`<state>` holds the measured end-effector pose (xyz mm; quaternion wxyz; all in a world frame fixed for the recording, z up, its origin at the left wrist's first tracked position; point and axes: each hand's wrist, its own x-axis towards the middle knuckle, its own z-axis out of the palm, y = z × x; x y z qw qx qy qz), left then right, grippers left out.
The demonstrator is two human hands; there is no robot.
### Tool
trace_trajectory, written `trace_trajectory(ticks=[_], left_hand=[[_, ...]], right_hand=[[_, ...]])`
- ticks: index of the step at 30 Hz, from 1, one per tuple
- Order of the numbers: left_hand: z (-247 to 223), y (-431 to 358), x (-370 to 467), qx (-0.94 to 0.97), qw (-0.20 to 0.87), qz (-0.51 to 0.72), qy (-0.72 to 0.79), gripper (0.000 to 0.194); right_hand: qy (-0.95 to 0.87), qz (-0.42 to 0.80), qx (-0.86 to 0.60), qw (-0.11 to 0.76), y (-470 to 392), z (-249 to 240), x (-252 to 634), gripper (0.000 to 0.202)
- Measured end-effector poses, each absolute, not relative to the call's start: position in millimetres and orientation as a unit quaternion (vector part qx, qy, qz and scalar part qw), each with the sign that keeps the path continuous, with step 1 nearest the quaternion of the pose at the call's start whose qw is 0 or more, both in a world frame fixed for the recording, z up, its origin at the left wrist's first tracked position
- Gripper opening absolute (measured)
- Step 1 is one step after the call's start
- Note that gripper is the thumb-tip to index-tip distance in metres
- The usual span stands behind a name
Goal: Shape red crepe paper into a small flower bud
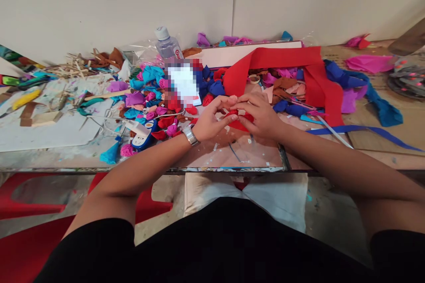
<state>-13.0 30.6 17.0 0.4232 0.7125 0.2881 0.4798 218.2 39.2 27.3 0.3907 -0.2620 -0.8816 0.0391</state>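
Both hands meet above the front of the table, pinching a small piece of red crepe paper (241,123) between their fingertips. My left hand (215,117), with a metal watch on its wrist, has its thumb and fingers closed on the paper from the left. My right hand (258,115) grips it from the right, its fingers bent over the top. The fingers cover part of the red piece. Just behind the hands lies a long red strip (282,59), folded over and draped across scraps. Left of the strip are blue and red crumpled pieces (216,88).
A clear bottle (168,46) with a white cap stands at the back, behind a lit, pixelated phone (186,84). A blue and white power strip (145,136) lies left among coloured crepe pieces. A yellow cutter (26,99) is far left; a blue ribbon (375,131) lies right.
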Motion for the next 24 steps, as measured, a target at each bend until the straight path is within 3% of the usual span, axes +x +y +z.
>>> trace_trajectory(ticks=[13,24], left_hand=[[16.9,33.5,-12.6,0.652,0.466,0.518,0.298,0.041],[18.3,33.0,-11.9,0.622,0.542,0.490,0.282,0.055]], right_hand=[[-0.846,0.088,-0.274,0.449,37.4,34.5,217.2,0.026],[-0.867,0.097,-0.262,0.412,37.8,31.9,217.6,0.038]])
